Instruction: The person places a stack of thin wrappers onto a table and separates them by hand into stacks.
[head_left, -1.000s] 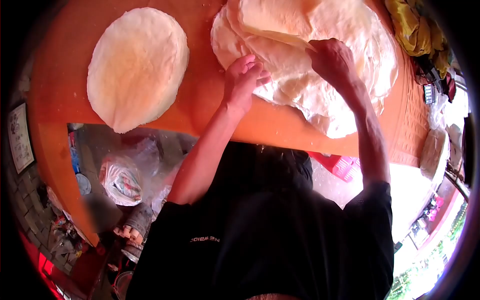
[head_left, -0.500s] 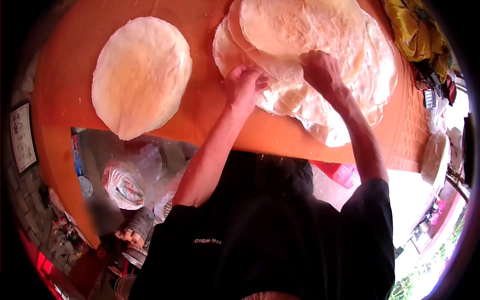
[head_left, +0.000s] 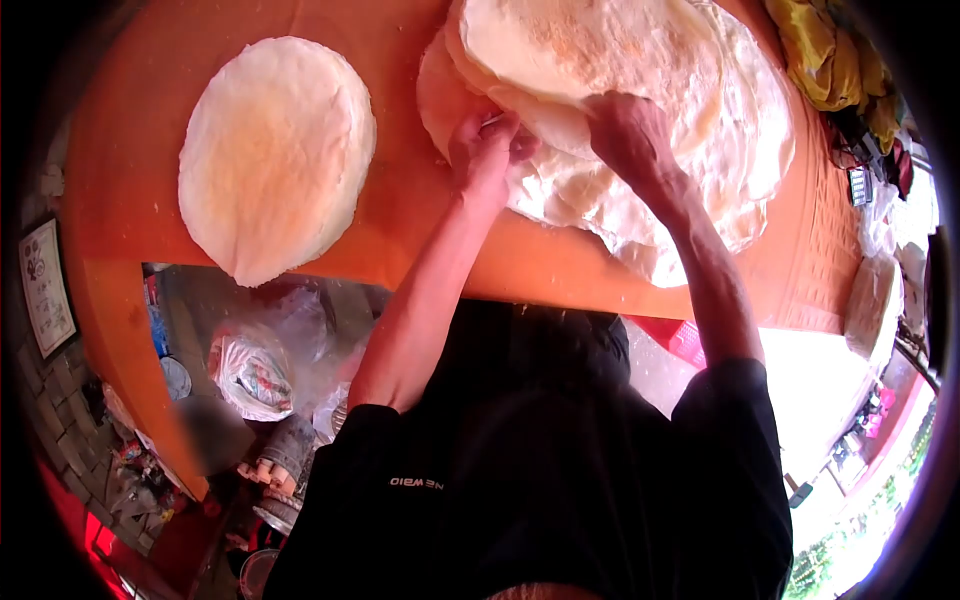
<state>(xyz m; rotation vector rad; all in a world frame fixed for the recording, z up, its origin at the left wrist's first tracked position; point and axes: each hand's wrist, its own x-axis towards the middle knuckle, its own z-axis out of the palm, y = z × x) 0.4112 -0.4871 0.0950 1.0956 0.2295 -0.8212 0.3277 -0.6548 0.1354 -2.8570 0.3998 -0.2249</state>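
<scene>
1. Filling the twelve o'clock side is a wide orange tabletop (head_left: 395, 205).
2. A pile of flat bread (head_left: 735, 150) lies at one o'clock, under a top sheet (head_left: 590, 45).
3. One round bread (head_left: 278, 150) lies at ten o'clock.
4. The right hand (head_left: 630, 138), at one o'clock: its grip pinches the top sheet's edge.
5. The left hand (head_left: 484, 160), at twelve, by the pile: curled, but I can't tell if its grip holds anything.

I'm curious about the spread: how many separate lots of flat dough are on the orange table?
2: a pale oval at left, and a layered heap by the left hand and right hand. Layers hidden underneath can't be counted; more may lie out of view.
</scene>
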